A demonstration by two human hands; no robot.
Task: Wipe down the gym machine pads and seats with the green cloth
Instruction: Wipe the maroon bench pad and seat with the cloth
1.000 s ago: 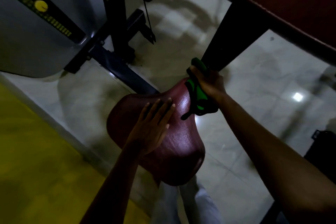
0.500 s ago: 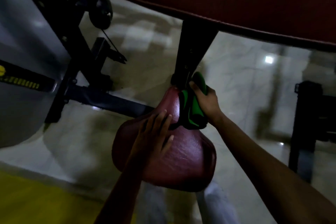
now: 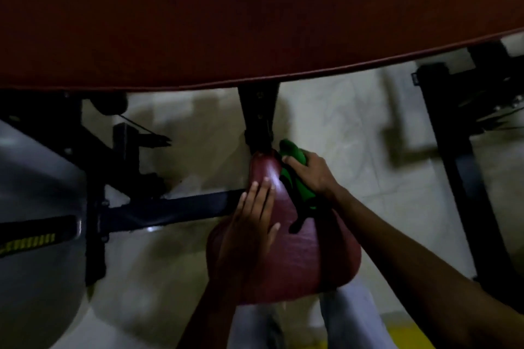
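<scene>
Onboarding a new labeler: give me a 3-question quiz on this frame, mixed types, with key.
1. True or false: the left hand holds the green cloth.
2. The cloth sits at the seat's: A) narrow end B) wide end C) underside.
3. Fill in: the left hand lies ____ on the maroon seat.

Key: 1 false, the right hand grips it. 2 A. 3 flat, fingers straight.

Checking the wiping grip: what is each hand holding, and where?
The right hand grips the bunched green cloth around its middle. The left hand holds nothing; it rests flat on the maroon padded seat.
</scene>
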